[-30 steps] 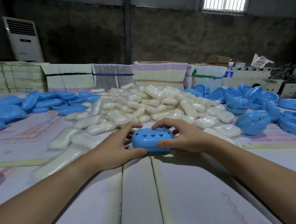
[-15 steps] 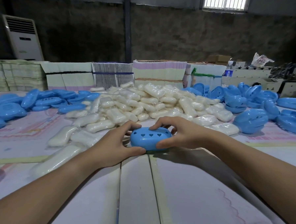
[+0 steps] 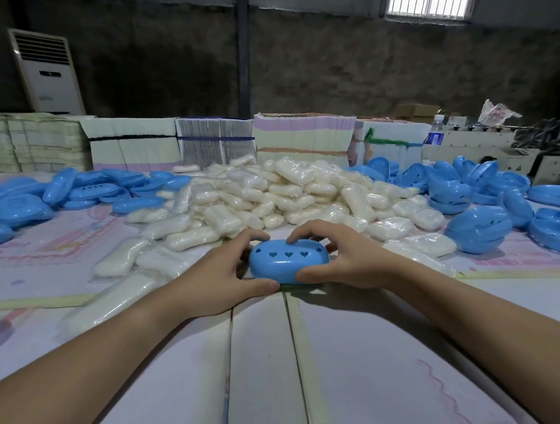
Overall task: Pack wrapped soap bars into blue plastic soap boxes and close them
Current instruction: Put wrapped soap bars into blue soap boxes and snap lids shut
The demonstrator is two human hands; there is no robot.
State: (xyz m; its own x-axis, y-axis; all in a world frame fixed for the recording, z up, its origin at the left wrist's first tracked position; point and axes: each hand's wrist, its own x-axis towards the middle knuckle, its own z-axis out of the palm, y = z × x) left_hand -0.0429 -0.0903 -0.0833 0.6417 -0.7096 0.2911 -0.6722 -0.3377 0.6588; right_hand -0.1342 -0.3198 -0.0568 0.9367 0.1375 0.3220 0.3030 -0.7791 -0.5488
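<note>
A blue soap box [image 3: 286,262] with heart-shaped holes in its lid sits shut on the table in front of me. My left hand [image 3: 217,276] grips its left end, thumb under the near edge and fingers over the top. My right hand [image 3: 342,257] grips the right end the same way. Behind the box lies a big heap of wrapped white soap bars [image 3: 271,196]. Whatever is inside the box is hidden.
Blue box halves lie piled at the left [image 3: 60,197] and at the right [image 3: 486,207]. Stacks of flat printed cartons [image 3: 300,136] line the table's far edge. A water bottle [image 3: 433,135] stands far right. Pale board [image 3: 263,358] covers the near table.
Both hands have kept their hold on the blue box. The box has tilted slightly, its left end a little lower. The view has shifted a touch.
</note>
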